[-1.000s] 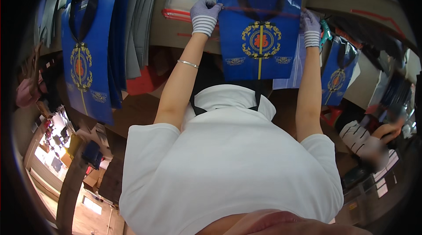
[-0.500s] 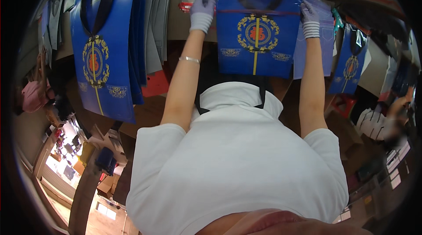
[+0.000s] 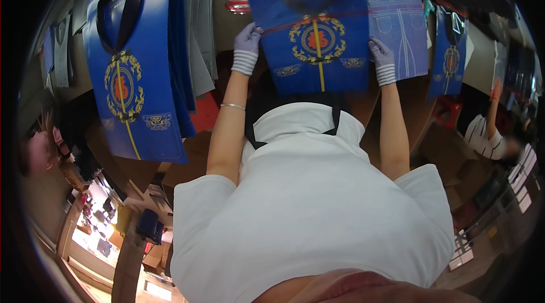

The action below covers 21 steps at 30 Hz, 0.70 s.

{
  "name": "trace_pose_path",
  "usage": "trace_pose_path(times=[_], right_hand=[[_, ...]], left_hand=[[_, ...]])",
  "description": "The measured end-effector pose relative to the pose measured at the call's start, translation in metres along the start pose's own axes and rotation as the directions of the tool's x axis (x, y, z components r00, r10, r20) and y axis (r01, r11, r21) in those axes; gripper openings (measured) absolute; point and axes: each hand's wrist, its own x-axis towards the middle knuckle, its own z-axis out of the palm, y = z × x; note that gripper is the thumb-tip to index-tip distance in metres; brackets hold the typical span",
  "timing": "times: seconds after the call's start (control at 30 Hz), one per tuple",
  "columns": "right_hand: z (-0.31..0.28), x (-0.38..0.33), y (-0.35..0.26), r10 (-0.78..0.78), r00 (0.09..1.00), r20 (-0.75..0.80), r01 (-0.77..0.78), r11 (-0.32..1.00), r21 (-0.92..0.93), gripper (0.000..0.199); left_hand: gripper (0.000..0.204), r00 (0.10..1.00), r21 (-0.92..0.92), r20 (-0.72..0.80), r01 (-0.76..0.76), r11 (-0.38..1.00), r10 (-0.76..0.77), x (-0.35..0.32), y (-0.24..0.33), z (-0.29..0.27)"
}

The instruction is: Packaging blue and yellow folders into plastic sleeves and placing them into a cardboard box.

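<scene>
In front of me hangs a blue paper bag with a dark ribbon handle, a round gold emblem and a yellow stripe. It tilts slightly, and a thin red line crosses it below the handle, apparently on clear film over the bag. My left hand, in a pale purple glove with a striped cuff, pinches its left edge. At the right edge my right hand, gloved alike, has its fingers closed. Whether the fingers grip film, paper or both is too fine to tell.
Several matching blue bags stand in a stack at the left, with grey sheets behind. A clear packet with a red edge lies behind my left hand. Right of the bag are a purple printed sheet and another blue bag. A co-worker's arm shows far right.
Both hands have come down and nearer to me, along the bag's sides. The bag has shifted left and tilted, and more of the purple sheet shows beside it.
</scene>
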Motion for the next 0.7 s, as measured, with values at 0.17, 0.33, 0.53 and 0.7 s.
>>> trace_pose_path(times=[0.17,0.33,0.53,0.7], right_hand=[[-0.001,0.061,-0.024,-0.297,0.950,-0.092,0.287,0.951,-0.112,0.031],[0.035,0.132,-0.072,-0.327,0.938,-0.116,0.248,0.865,-0.436,0.037],[0.038,0.096,-0.071,-0.208,0.972,-0.114,0.187,0.968,-0.170,0.038],[0.029,0.055,-0.039,-0.053,0.974,-0.222,0.093,0.980,0.174,0.041]], left_hand=[[0.026,0.975,-0.040,0.219,0.052,0.998,-0.042,0.010,0.028,0.000],[0.032,0.873,-0.079,0.487,0.084,0.993,-0.035,0.032,0.015,-0.011],[0.030,0.990,-0.111,-0.133,-0.055,0.992,0.040,0.036,0.024,0.027],[0.014,0.954,0.011,-0.300,0.000,1.000,0.003,0.025,0.030,0.036]])
